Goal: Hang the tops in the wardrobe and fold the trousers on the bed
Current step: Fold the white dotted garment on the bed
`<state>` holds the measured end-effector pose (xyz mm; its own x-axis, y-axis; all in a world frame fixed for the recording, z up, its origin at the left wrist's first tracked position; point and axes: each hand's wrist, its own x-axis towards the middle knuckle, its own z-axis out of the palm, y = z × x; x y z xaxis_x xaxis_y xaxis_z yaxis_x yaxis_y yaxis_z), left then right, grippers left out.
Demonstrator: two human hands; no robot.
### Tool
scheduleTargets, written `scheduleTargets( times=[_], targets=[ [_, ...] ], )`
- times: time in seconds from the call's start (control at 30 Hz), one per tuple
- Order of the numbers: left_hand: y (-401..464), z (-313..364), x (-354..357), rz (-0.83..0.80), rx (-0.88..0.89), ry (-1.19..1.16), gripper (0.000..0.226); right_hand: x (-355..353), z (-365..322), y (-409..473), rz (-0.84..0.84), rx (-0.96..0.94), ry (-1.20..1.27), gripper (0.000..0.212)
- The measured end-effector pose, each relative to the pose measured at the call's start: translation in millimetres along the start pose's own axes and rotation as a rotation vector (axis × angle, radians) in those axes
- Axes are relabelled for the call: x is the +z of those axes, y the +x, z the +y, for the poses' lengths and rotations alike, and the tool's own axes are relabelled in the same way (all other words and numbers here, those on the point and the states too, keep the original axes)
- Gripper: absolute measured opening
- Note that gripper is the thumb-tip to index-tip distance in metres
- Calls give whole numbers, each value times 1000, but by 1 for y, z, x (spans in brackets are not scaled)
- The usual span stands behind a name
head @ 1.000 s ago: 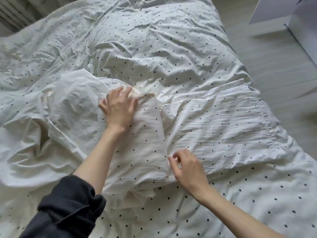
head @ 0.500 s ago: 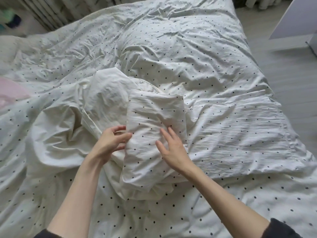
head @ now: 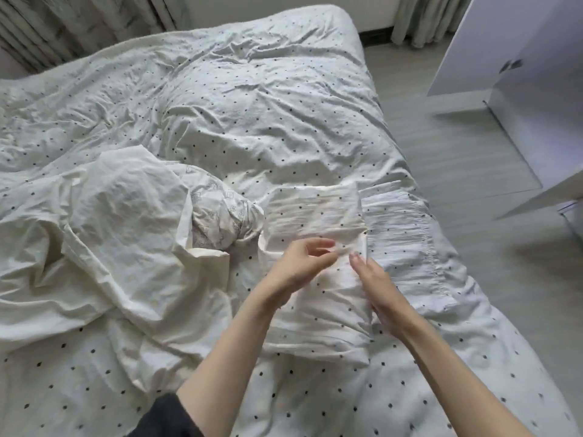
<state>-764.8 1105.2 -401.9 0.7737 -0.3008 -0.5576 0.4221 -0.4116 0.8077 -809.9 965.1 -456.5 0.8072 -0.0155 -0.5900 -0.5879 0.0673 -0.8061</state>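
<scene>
The dotted trousers [head: 318,298] lie part-folded on the bed [head: 268,99], near its right edge, with the gathered waistband end [head: 400,234] lying flat to the right of the fold. My left hand [head: 299,263] has its fingers curled over the top layer and seems to pinch it, though blur hides the contact. My right hand [head: 375,285] lies with straight fingers along the fold's right edge, holding nothing.

The cloth is thin and limp, so I judge the lifted layer could slide off square if my left pinch lets go early. The folded bundle could also creep toward the bed's edge and the floor [head: 467,159]. The loose white top [head: 126,216] sits just to the left and could get caught in the fold.
</scene>
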Motion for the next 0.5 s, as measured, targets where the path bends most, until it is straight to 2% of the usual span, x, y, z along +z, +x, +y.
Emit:
scheduleTargets(
  times=[0.03,0.1,0.17,0.2,0.33,0.4,0.47,0.5],
  targets=[
    [6,-9,5,54,3,45,33,-13,7,4,28,14,-86,48],
    [13,-29,-1,282,8,104,36,-29,20,12,18,40,-190,57],
    [17,-49,-13,477,-32,178,45,-36,31,20,25,30,-257,57],
    [19,-59,-18,511,-78,215,51,-35,35,24,35,14,-336,57],
    [24,-80,-24,365,-269,-1,80,-20,51,30,82,-86,-622,60],
    [28,-83,-24,353,-278,-35,69,-16,57,30,66,-123,-680,63],
    [27,-78,-26,380,-203,-28,43,-13,58,31,28,-137,-679,65],
    [24,-75,-28,397,-160,-26,39,-11,57,32,6,-139,-655,67]
  ],
)
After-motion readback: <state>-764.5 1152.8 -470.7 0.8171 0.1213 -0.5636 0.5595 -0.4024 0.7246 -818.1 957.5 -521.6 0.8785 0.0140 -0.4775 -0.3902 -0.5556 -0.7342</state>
